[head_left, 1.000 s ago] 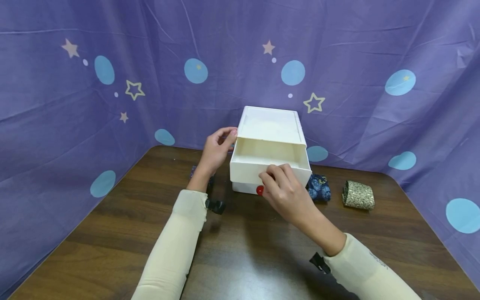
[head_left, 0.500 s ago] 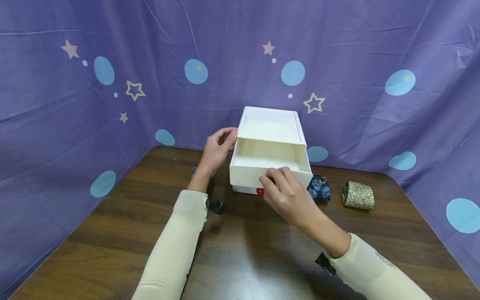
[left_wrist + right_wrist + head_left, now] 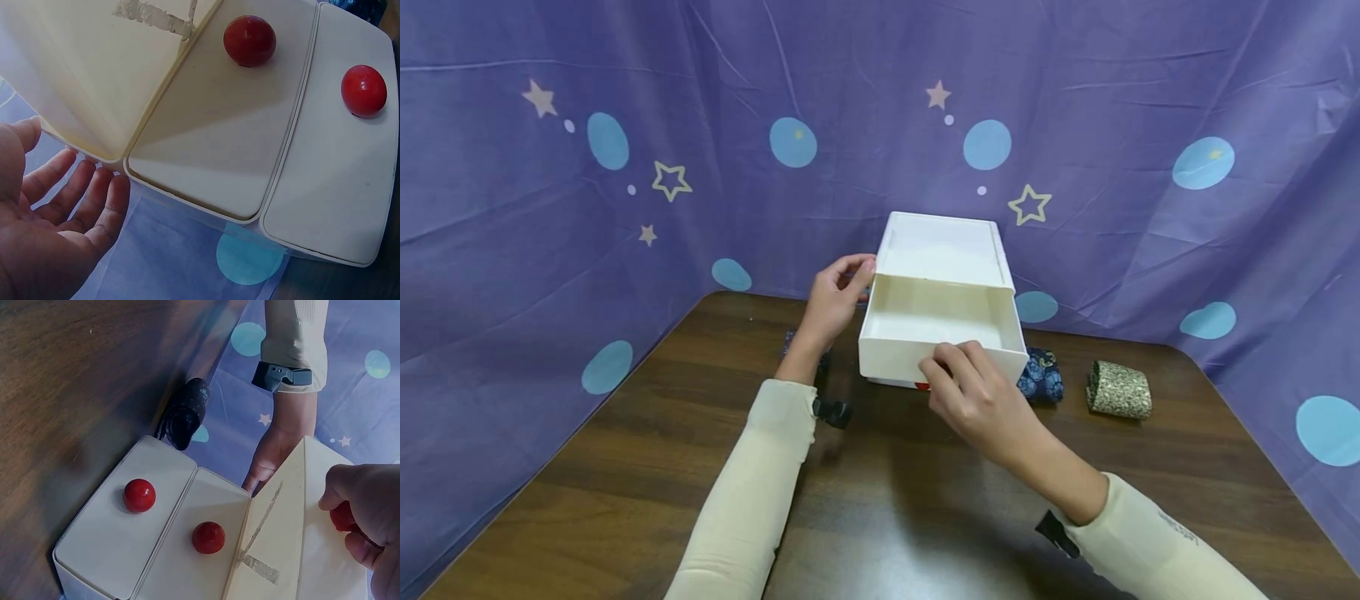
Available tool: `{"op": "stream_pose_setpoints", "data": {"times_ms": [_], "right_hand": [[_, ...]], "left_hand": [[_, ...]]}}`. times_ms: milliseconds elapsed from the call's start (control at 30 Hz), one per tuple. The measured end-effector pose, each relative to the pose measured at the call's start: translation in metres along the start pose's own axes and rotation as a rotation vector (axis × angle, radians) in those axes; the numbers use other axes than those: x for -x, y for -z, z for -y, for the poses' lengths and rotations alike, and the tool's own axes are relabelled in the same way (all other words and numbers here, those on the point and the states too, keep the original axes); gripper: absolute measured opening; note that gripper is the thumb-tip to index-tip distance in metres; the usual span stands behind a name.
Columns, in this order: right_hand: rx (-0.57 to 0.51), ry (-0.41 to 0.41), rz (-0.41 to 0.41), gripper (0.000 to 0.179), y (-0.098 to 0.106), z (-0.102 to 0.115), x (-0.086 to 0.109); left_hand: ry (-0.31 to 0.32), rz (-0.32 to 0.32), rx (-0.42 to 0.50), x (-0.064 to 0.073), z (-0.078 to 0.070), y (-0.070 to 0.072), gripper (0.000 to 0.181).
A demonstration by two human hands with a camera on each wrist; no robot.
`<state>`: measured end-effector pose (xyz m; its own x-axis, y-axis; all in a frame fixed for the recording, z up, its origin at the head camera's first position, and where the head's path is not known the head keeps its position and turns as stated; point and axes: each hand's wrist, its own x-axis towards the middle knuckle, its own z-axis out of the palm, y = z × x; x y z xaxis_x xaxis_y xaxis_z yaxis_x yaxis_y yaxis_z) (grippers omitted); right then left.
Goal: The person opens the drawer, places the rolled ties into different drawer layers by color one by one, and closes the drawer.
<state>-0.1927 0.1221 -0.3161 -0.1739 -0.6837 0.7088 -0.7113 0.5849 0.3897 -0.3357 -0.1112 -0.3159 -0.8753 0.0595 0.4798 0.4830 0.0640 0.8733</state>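
Observation:
A white drawer unit [image 3: 946, 248] stands at the back middle of the table. Its top drawer [image 3: 898, 362] is pulled far out, and the inside that shows holds nothing. My right hand [image 3: 981, 400] pinches the drawer's red knob [image 3: 341, 516] between thumb and curled fingers. Below, two shut drawers carry red knobs: the middle knob [image 3: 208, 537] and the bottom knob [image 3: 139, 495]. My left hand [image 3: 832, 300] rests at the unit's left side with relaxed fingers; the left wrist view has its fingertips [image 3: 119, 187] against the side edge.
Right of the unit lies a dark blue patterned cloth roll [image 3: 1041, 377], then a gold-flecked roll [image 3: 1118, 390]. Another dark roll [image 3: 186, 412] lies to the left, mostly behind the left forearm in the head view. A purple curtain [image 3: 880, 100] hangs behind the table [image 3: 647, 450].
The top drawer has slid further out toward me, with my right hand drawing back on its knob. It now covers more of the lower drawer fronts. My left hand stays in place.

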Motion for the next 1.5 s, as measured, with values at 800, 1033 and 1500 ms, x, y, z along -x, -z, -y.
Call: {"op": "stream_pose_setpoints", "data": {"times_ms": [800, 1033, 1500], "right_hand": [[0.000, 0.059, -0.067, 0.022, 0.007, 0.011, 0.003], [0.011, 0.081, -0.087, 0.023, 0.007, 0.014, 0.005], [0.017, 0.114, -0.095, 0.022, 0.010, 0.020, 0.005]], "left_hand": [[-0.001, -0.005, 0.017, 0.000, 0.000, -0.001, 0.040], [0.005, -0.002, 0.012, 0.000, -0.002, -0.001, 0.040], [0.006, 0.005, 0.000, -0.001, 0.000, 0.001, 0.044]]}}
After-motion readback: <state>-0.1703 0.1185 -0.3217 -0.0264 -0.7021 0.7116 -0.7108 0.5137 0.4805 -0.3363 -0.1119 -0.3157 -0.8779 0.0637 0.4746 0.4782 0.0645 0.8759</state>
